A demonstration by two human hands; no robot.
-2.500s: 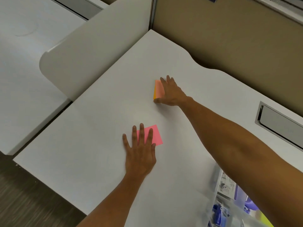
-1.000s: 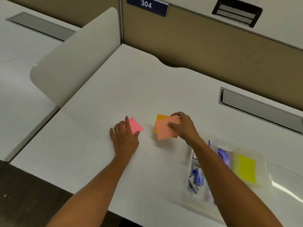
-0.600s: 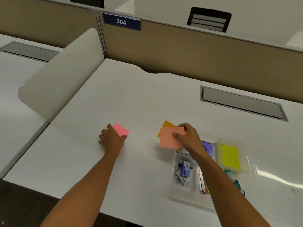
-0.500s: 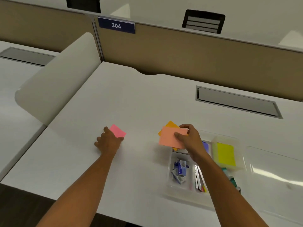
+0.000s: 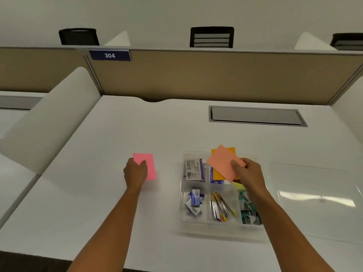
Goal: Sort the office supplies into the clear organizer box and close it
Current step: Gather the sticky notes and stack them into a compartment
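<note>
Moved: right hand (image 5: 247,174) now carries salmon and orange notes (image 5: 224,163) over the organizer box (image 5: 183,193), no longer beside it.
Left hand (image 5: 135,173): fingers closed on pink pad (image 5: 146,166), left of box.

A white desk (image 5: 137,130) backs onto a tan partition (image 5: 196,75) bearing a blue "304" plate (image 5: 110,55).

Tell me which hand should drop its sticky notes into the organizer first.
Right. The right hand already holds the salmon and orange notes above the open organizer box. The left hand grips the pink notes out on the desk, apart from it.
</note>
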